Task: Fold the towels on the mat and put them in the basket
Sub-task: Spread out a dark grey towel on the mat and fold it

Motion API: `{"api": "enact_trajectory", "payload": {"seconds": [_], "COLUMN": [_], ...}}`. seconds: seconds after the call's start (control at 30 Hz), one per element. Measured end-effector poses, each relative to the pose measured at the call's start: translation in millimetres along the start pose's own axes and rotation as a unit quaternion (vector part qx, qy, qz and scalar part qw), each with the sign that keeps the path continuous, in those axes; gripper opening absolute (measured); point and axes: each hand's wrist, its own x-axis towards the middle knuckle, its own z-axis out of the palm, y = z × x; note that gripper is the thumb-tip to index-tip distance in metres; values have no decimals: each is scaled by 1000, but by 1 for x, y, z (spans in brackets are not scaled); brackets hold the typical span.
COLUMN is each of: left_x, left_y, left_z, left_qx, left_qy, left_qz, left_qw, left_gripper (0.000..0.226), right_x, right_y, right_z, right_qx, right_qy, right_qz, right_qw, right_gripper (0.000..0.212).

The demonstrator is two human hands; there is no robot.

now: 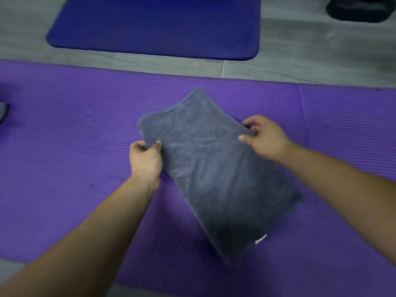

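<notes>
A grey towel (212, 168) lies folded lengthwise on the purple mat (64, 146), running diagonally from the upper middle down to the lower right, with a small white label near its lower corner. My left hand (145, 159) pinches the towel's left edge between thumb and fingers. My right hand (263, 138) pinches the right edge at about the same height. The part of the towel beyond my hands is doubled over, with a second layer showing at the far left corner. No basket is in view.
A dark blue mat (154, 28) lies on the grey floor (300, 61) beyond the purple one. A grey object (3, 112) shows at the left edge of the mat. A black shoe (360, 9) sits at the top right corner.
</notes>
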Motion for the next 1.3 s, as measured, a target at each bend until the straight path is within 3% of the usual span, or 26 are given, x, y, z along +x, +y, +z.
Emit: {"api": "enact_trajectory", "payload": {"seconds": [0.17, 0.23, 0.3, 0.37, 0.47, 0.53, 0.63, 0.77, 0.83, 0.93, 1.07, 1.2, 1.3], "left_x": [-22, -36, -42, -36, -10, 13, 34, 39, 42, 42, 36, 37, 31], "left_y": [-21, -27, -24, -11, 1, 7, 16, 30, 40, 51, 31, 16, 14], "left_z": [-59, -71, -82, -92, -106, -113, -120, -124, -130, -137, -144, -146, -152], "left_qx": [-53, -20, 83, 255, 457, 490, 531, 641, 646, 542, 467, 438, 415], "left_qy": [77, 85, 109, 116, 68, 34, -63, -184, -240, -292, -252, -219, -222], "left_qz": [-77, -102, -79, -3, 72, 80, 54, 80, 75, 18, -38, -27, -56], "left_qw": [993, 991, 987, 960, 884, 867, 844, 741, 720, 788, 847, 871, 880], "left_gripper": [20, 53, 85, 97, 75, 68, 64, 55, 40, 15, 18, 17, 15], "right_x": [59, 59, 52, 39, 1, -37, -90, -128, -141, -165, -194, -202, -199], "right_y": [-47, -53, -49, -36, -13, -1, 11, 31, 33, 23, 9, 6, 3], "right_z": [41, 47, 39, 22, -7, -19, -14, 8, 12, 20, 37, 51, 56], "right_qx": [-39, -60, -78, -141, -247, -198, -136, -122, -95, 45, 170, 319, 355], "right_qy": [-67, -80, -80, -49, 81, 111, 54, -23, -28, -37, -47, 8, 35], "right_qz": [-96, -115, -112, -107, -96, -55, 75, 196, 225, 302, 345, 355, 344], "right_qw": [992, 988, 987, 983, 961, 972, 986, 973, 969, 952, 922, 879, 868], "right_gripper": [23, 25, 29, 34, 40, 33, 30, 51, 55, 43, 31, 24, 17]}}
